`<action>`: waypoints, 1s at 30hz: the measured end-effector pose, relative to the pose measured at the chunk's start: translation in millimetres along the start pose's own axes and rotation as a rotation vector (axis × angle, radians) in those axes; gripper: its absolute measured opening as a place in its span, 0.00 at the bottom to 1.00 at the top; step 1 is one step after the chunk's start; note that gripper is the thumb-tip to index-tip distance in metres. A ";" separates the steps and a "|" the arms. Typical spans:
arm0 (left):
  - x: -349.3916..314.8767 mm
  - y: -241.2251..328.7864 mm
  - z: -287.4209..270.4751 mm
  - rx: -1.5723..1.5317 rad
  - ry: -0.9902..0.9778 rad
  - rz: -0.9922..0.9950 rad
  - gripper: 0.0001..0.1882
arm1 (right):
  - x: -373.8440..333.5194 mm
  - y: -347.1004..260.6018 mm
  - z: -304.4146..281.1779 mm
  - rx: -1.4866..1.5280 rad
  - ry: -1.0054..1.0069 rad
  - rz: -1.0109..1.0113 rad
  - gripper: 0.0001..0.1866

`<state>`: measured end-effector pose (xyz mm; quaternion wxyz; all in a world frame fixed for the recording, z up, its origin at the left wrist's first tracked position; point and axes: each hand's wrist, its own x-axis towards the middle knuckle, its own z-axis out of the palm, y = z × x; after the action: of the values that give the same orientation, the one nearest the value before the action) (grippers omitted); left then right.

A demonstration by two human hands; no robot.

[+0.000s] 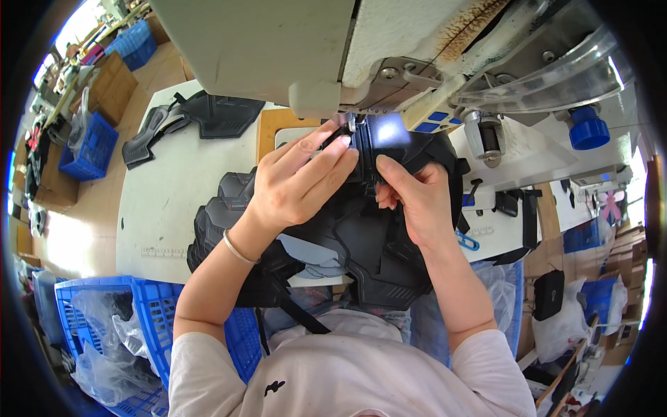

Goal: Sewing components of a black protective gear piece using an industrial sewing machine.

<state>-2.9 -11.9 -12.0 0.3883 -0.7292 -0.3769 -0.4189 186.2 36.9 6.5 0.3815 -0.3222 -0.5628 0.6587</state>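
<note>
Lengthwise, the black strip [365, 156] runs away from me, between my left hand [299, 177], nearer and touching its left edge, grip unclear, and my right hand [420, 201], which pinches black material [411, 149] just beside it.

A white worktable [154, 215] bears molded black pieces [226, 117] at upper left, a bulky black bundle [375, 243] at center and a sewing machine [253, 45] at top.

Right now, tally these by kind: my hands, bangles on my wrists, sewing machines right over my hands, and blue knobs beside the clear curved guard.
Hands: 2, left hand and right hand, both at the black material
Bangle: 1
Sewing machine: 1
Blue knob: 1
Total: 5
</note>
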 end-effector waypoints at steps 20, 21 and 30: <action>-10.2 4.3 -0.3 -0.141 -0.006 -0.033 0.12 | 12.6 0.2 -1.2 -0.070 -0.013 -0.053 0.17; -10.3 4.8 -0.5 -0.140 -0.005 -0.033 0.12 | 11.8 -0.1 -0.8 -0.071 -0.018 -0.048 0.17; -11.5 5.3 -1.4 -0.094 0.023 -0.028 0.12 | 10.7 2.5 -0.9 -0.102 -0.030 -0.075 0.15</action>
<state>-2.9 -17.9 -23.2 0.3524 -0.7364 -0.3623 -0.4498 181.2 46.4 4.0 0.3805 -0.3098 -0.6131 0.6192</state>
